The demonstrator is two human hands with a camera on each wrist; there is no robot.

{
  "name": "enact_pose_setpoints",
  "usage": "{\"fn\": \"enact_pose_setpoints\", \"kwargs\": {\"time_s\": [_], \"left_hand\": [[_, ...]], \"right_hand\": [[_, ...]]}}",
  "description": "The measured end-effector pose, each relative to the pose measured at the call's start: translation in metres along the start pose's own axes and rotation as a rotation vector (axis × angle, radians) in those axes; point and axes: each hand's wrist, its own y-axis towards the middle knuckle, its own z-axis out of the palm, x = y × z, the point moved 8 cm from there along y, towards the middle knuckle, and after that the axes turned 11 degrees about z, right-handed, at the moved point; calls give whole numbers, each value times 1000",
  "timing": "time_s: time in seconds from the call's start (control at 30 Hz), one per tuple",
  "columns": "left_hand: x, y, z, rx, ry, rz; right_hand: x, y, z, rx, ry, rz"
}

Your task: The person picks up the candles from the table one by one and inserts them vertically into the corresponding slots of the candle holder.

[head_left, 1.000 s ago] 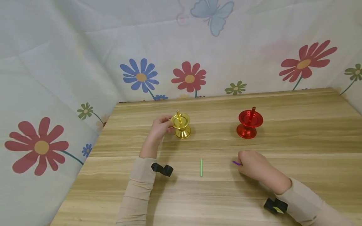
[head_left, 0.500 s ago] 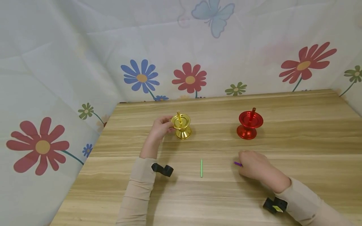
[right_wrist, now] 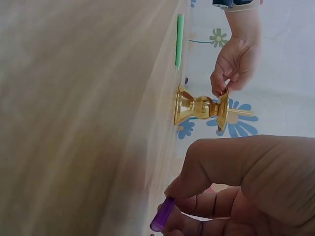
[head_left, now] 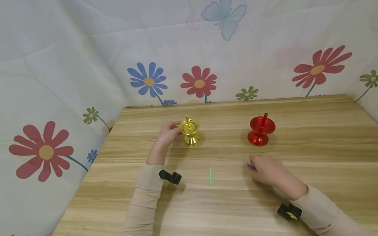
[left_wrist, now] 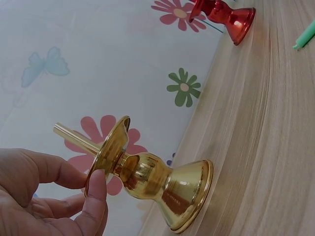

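On the left half of the table a gold candlestick (head_left: 192, 139) stands upright, its thin tube rising from the dish. My left hand (head_left: 167, 135) pinches the dish's rim between thumb and fingers, as the left wrist view shows from close by. Farther right, my right hand (head_left: 269, 171) pinches a short purple candle (right_wrist: 162, 215) just over the table. One end of the candle pokes out past the fingertips; the rest is hidden in the hand. A thin green candle (head_left: 211, 176) lies on the wood between the hands. Beyond the right hand a red candlestick (head_left: 258, 139) stands upright.
The wooden table (head_left: 224, 213) runs back to a white cloth (head_left: 165, 42) printed with flowers and a butterfly. More of this cloth hangs at the left and right sides. Each wrist carries a small black camera mount (head_left: 170, 177).
The purple candle has tilted in my right hand, which has shifted very slightly. My left hand keeps its pinch on the gold candlestick, which stays in place.
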Motion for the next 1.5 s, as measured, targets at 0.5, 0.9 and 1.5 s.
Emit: {"fn": "enact_pose_setpoints", "kwargs": {"time_s": [0.5,0.9,1.5], "left_hand": [[-2,0,0,-2,21,-10],[-4,-2,-1,3,5,0],[-3,-3,1,-15,-21,7]], "right_hand": [[3,2,-11,-18,67,11],[2,12,-20,-54,93,-3],[14,17,-39,-131,257,-69]]}}
